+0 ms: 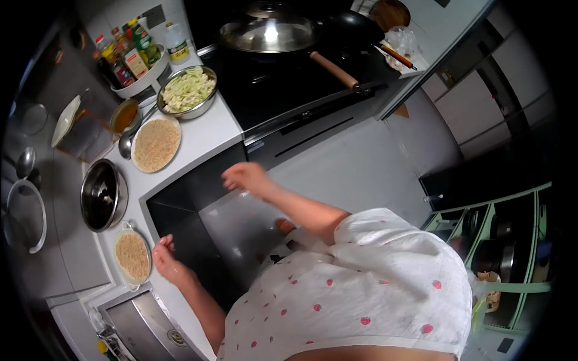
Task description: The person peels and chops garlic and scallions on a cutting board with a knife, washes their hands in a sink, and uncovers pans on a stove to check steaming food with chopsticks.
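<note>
My left hand is near the counter's edge, its fingers curled in with nothing seen in them. Close beside it, on the counter, lies an oval white dish of pale brown crumb-like grains. My right hand hangs in the air in front of the counter and stove, slightly blurred, fingers bent together around nothing visible. A round plate of similar grains lies on the counter to its left. Behind that plate stands a steel bowl of chopped pale green and white food. A dark-looking steel bowl sits between the two dishes.
A lidded pan and a dark wok stand on the black stove. Several bottles fill a white tray in the corner. A ladle lies by an amber bowl. The sink is lower left; a green rack is right.
</note>
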`<state>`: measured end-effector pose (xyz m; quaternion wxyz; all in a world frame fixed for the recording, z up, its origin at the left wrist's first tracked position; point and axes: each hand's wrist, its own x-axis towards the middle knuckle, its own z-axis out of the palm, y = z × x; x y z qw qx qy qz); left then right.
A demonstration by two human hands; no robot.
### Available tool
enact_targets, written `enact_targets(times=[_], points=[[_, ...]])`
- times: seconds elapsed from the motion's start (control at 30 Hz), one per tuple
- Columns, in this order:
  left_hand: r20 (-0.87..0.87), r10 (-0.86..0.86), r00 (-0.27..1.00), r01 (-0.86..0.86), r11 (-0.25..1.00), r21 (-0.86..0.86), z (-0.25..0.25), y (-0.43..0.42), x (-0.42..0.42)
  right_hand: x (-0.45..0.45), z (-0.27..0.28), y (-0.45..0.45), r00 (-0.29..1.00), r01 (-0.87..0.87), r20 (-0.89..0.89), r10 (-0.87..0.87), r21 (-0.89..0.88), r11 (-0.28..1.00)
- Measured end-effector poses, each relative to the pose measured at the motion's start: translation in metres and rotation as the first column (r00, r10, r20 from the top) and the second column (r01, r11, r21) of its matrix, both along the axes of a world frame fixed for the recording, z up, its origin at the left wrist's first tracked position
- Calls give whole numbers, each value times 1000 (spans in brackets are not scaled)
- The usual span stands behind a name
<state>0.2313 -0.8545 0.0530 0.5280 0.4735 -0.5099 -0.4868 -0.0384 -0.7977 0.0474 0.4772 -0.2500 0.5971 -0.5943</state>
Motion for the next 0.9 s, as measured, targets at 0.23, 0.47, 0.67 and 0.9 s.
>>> enact_targets(times=[0.23,0.47,0.67,0.9], points=[[-51,-336,941,339,934,116,17,37,-148,-196,-10,106,693,551,579,-429,-41,833],[-176,-628,758,652,731,202,37,70,-354,-308,55,120,667,293,745,10,-274,916],[-285,-575,767,641,662,388,61,78,-488,-335,78,99,744,66,667,28,-115,991],[-508,-485,711,699,564,440,77,79,-522,-323,90,97,835,95,550,1,-146,985]])
